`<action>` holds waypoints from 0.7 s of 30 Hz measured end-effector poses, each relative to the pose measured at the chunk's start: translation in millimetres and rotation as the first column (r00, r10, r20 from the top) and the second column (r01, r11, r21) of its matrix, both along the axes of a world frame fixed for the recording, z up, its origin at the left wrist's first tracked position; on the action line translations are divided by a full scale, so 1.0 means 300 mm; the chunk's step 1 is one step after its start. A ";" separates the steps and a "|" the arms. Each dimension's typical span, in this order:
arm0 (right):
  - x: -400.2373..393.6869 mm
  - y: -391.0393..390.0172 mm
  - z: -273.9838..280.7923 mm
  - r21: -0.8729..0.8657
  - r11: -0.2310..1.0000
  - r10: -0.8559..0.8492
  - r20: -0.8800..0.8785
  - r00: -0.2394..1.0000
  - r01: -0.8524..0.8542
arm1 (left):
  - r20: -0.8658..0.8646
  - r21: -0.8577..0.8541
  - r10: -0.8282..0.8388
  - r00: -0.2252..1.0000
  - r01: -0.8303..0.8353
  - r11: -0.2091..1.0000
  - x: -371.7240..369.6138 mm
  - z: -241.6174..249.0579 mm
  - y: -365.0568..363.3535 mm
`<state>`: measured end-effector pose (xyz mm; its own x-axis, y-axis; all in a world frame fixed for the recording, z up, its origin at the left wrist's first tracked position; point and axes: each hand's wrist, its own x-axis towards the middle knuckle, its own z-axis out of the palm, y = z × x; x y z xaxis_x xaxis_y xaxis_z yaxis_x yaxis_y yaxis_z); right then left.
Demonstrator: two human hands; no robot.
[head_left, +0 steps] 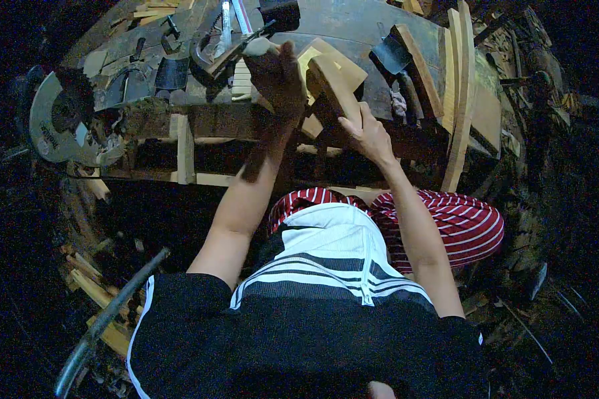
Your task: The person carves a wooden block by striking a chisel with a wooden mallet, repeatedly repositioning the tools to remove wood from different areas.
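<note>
My right hand is wrapped round the near end of a long, smooth, rounded piece of wood, with the index finger lying along it. The wood slants up and left over a workbench. Beneath its far end lies a flat pale wood block. In deep shadow, my left hand is raised over the bench's front edge, left of the wood. Its fingers look curled, and a pale rounded shape shows at their top; what it is I cannot make out.
A circular saw sits at the bench's left end. Clamps, dark blades and a stack of thin wood strips lie along the bench. Long boards stand at the right. A metal pipe slants at lower left.
</note>
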<state>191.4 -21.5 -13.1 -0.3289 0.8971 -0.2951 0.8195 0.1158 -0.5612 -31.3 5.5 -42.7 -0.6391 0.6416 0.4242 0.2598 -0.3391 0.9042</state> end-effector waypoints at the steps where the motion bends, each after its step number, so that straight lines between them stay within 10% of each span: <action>1: 0.003 0.005 0.002 -0.026 0.999 -0.021 -0.043 0.999 0.019 | -0.002 0.005 -0.002 1.000 0.002 1.000 0.018 0.027 -0.012; 4: 0.007 0.087 0.051 -0.065 0.998 -0.035 -0.258 0.965 0.018 | 0.327 -0.010 -0.007 0.945 0.011 1.000 0.067 0.086 -0.037; 6: -0.016 0.124 0.189 0.221 0.972 0.165 -0.425 0.890 -0.074 | 0.436 -0.418 0.211 0.875 -0.011 0.908 0.061 0.009 0.008; 7: -0.072 0.112 0.356 0.058 0.998 0.000 -0.556 0.831 0.038 | 0.435 -0.420 0.203 0.877 -0.002 0.907 0.046 -0.068 0.019; 10: -0.123 0.056 0.631 0.353 0.935 0.255 -0.616 0.745 -0.029 | 0.409 -0.312 0.062 0.910 0.075 0.947 0.030 -0.143 0.017; 12: -0.119 0.074 0.621 0.602 0.785 0.498 -0.471 0.728 -0.147 | -0.293 0.050 0.226 0.929 -0.221 0.974 0.095 0.058 -0.053; 13: -0.131 0.099 0.613 0.745 0.623 0.618 -0.282 0.733 -0.238 | -0.291 0.058 0.211 0.933 -0.203 0.978 0.109 0.059 -0.038; 14: -0.115 0.056 0.636 0.606 0.709 0.589 -0.230 0.775 -0.359 | -0.315 0.060 0.215 0.924 -0.206 0.977 0.097 0.058 -0.060; 15: -0.114 0.047 0.602 0.642 0.608 0.486 0.163 0.858 -0.467 | -0.340 0.063 0.226 0.913 -0.217 0.974 0.112 0.054 -0.064; 21: -0.141 0.018 0.706 0.635 0.731 0.554 -0.338 0.761 -0.249 | -0.494 0.036 0.292 0.819 -0.316 0.948 0.097 0.032 -0.006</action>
<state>149.1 -16.3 198.7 -0.6506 0.5913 0.4764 0.2587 0.7625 -0.5930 -2.3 3.7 -33.2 -0.5227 0.4753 0.7077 0.7531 -0.1314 0.6446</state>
